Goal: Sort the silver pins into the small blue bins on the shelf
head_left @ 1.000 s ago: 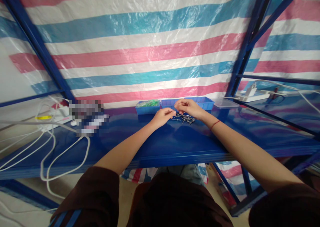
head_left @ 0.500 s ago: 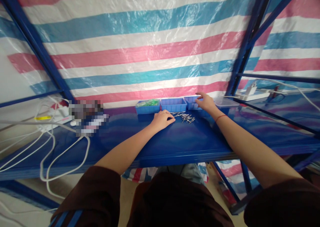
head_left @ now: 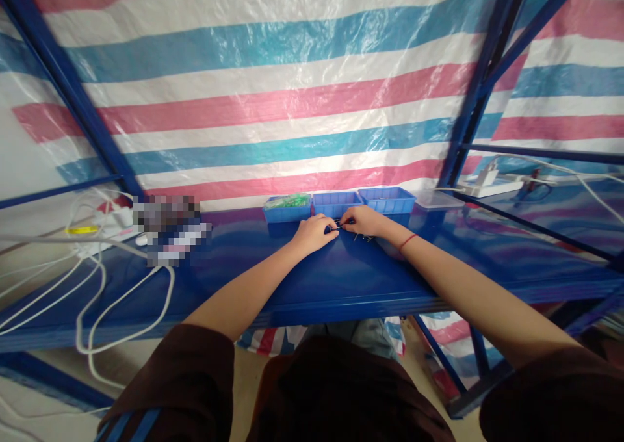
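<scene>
My left hand [head_left: 316, 233] rests on the blue table [head_left: 312, 279], fingers curled and the thumb close to the fingertips. What lies inside its curl is hidden. Facing it, my right hand [head_left: 363, 221] is pinched on a thin silver metal pin [head_left: 340, 226], close to the left fingertips. A small pile of silver metal pins [head_left: 363, 237], like screws or rivets, lies partly covered under my right hand. Right behind the hands stand a blue bin [head_left: 336, 203] in the middle and another blue bin [head_left: 390, 205] on the right, with small bits inside.
A left blue bin [head_left: 287, 214] holds green plastic-wrapped things. A clear plastic lid [head_left: 441, 199] lies to the right. White cables [head_left: 170, 292] and a power strip [head_left: 104, 234] occupy the left side; another power strip [head_left: 492, 185] is at far right. Blue posts [head_left: 475, 97] frame the striped sheet.
My right hand has come from above the right bin down and left to the pins, its fingers closing into a pinch. My left hand has barely moved.
</scene>
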The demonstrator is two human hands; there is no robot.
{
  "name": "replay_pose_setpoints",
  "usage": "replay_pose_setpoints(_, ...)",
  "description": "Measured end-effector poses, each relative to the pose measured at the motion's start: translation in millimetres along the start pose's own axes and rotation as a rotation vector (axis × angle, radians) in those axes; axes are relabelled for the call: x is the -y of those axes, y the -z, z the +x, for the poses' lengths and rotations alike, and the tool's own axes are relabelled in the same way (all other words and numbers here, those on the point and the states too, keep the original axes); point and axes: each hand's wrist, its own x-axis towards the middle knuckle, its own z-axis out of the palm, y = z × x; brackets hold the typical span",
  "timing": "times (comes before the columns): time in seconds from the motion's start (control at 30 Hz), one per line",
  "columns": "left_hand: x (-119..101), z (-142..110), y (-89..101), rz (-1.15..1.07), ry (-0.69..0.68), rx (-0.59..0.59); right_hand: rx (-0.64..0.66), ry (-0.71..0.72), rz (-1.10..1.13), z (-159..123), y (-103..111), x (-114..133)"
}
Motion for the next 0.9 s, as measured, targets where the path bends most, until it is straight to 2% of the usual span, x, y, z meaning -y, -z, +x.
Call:
replay_pose_setpoints(0.1, 1.5, -0.1, -0.1, -0.007, 0.005, -0.004, -0.026, 0.027, -0.025, 0.1, -1.8, -0.9)
replay_pose_setpoints(0.2, 4.1, -0.2, -1.4, -0.035, 0.022, -0.010, -0.037, -0.005, 0.021, -3.1, -0.1, 1.1)
replay_pose_setpoints(0.37, 10.6, 3.2, -8.0, -0.191, 0.043, -0.087, -0.114, -0.065, 0.329, -5.0, 1.6, 7.0)
replay_pose_setpoints(0.5, 10.4, 7.7, -8.2, -0.452, 0.052, -0.240, -0.126, -0.046, 0.561, -3.4, 0.0, 8.9)
replay_pose_setpoints(0.6, 6.5, 9.1, -4.6, -0.537, 0.043, -0.336, -0.128, -0.031, 0.666, -3.3, -0.5, 11.0)
replay_pose_setpoints(0.9, 5.9, 10.4, -5.6, -0.665, 0.029, -0.380, -0.124, -0.079, 0.813, -6.2, 4.7, 19.4)
